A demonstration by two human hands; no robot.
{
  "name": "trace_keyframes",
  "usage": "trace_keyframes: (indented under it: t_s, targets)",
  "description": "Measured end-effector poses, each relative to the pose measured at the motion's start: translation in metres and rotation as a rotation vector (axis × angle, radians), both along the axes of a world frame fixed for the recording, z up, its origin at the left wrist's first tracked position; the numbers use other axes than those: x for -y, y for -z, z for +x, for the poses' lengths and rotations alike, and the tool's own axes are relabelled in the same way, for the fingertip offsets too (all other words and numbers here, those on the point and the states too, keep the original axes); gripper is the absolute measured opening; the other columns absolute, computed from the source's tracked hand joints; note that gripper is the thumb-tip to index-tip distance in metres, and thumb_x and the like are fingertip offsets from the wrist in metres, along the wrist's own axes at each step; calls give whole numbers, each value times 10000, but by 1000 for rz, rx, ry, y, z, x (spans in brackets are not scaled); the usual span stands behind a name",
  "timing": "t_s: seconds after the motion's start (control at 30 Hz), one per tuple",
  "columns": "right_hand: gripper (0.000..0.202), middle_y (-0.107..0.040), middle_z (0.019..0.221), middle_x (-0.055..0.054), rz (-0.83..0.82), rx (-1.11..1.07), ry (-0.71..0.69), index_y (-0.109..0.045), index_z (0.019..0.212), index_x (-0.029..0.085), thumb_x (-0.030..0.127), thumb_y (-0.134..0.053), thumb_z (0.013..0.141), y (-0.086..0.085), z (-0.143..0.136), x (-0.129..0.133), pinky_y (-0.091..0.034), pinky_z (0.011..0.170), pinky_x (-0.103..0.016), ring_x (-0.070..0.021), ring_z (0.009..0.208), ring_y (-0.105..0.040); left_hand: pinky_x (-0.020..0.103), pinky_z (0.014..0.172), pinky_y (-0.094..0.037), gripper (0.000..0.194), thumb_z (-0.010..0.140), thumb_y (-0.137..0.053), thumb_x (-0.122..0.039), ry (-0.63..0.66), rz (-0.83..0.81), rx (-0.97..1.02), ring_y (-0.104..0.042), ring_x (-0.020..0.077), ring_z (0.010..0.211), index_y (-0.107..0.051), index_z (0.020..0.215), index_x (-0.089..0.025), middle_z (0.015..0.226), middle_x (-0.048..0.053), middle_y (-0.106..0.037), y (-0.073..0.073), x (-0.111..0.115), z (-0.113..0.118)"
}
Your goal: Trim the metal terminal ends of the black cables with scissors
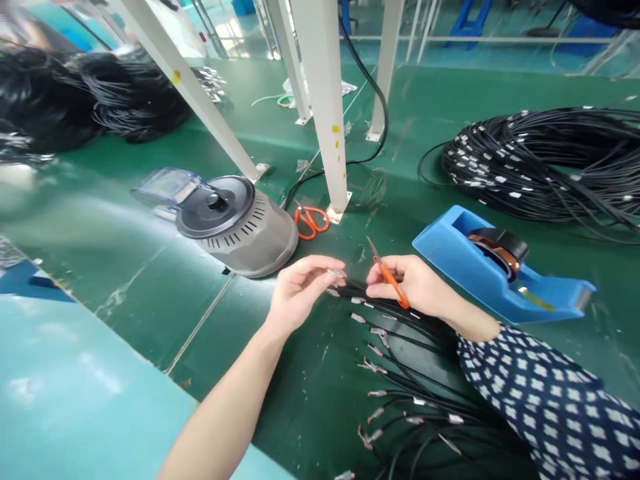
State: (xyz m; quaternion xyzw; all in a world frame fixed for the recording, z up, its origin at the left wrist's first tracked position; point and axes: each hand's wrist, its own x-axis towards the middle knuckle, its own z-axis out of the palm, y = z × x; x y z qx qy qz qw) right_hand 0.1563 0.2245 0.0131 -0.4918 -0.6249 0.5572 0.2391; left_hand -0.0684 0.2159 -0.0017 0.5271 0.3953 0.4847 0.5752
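My left hand pinches the pale connector end of a thin black cable. In my right hand is a pair of orange-handled scissors, its blades pointing up and left; the fingertips also meet the same cable a little right of the connector. Below and right of both hands, many black cables fan out on the green table, their small tipped ends pointing left.
A grey round machine stands left of centre, with orange scissors beside it. A blue tape dispenser sits at right. Coiled black cables lie behind it. White metal posts rise ahead; more cable bundles lie far left.
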Motion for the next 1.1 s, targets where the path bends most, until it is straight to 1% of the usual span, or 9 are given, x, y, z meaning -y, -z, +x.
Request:
trace_keyframes:
  t_s: [0.03,0.1,0.2,0.3,0.4,0.6,0.83,1.0,1.1]
  targets:
    - [316,-673,723,4,-51,-36,-23,-634,774,180,464,-757,712,-4,0,0,-490,660,-272,-137,655,-610,290,735,-569,144,836,-746,-270,24,-17,54,-700,170,724,-775,951,-188,813,63,-747,-2,0,0]
    - [327,-654,718,12,-23,2,-31,-627,781,191,495,-738,733,-11,0,3,-471,643,-266,-134,651,-588,285,715,-569,128,836,-751,-265,56,-42,137,-695,162,692,-791,935,-195,768,59,-744,-5,0,0]
    - [420,-594,638,23,278,302,33,-550,687,209,601,-667,779,-21,0,9,-398,605,-272,-139,610,-529,259,673,-563,105,830,-758,-268,13,-46,216,-682,141,657,-806,872,-185,751,57,-738,-7,0,3]
    - [529,-535,552,37,593,606,33,-468,623,210,690,-637,765,-26,-2,17,-360,649,-300,-135,562,-476,230,605,-552,91,773,-808,-259,-66,-76,260,-672,124,608,-806,802,-172,744,54,-742,-9,1,6]
    - [521,-594,587,43,710,670,-25,-538,685,208,714,-607,784,-28,-6,21,-364,710,-307,-121,549,-490,210,577,-552,113,738,-836,-249,-112,-159,277,-680,122,574,-800,803,-164,664,44,-737,-10,3,9]
    - [546,-643,580,43,792,699,-53,-591,661,204,716,-534,846,-25,-12,18,-342,689,-294,-110,530,-532,218,560,-576,141,701,-861,-220,-147,-203,313,-719,151,577,-749,767,-167,681,41,-761,-14,5,10]
    - [528,-653,550,30,840,738,-95,-611,630,206,635,-498,918,-23,-12,16,-317,656,-296,-117,516,-546,207,575,-582,142,721,-850,-232,-163,-215,300,-729,153,578,-737,748,-149,631,46,-753,-17,7,11]
    - [524,-663,556,1,785,787,-146,-665,661,217,635,-483,919,-28,-12,14,-298,628,-295,-142,537,-550,216,573,-585,169,707,-860,-243,-175,-224,292,-733,162,583,-727,737,-144,628,48,-752,-17,9,11]
    - [477,-672,585,-4,687,814,-183,-694,696,233,606,-495,918,-32,-12,9,-232,561,-289,-141,532,-513,223,573,-586,169,710,-859,-244,-152,-221,298,-739,169,596,-726,748,-146,653,49,-759,-15,8,10]
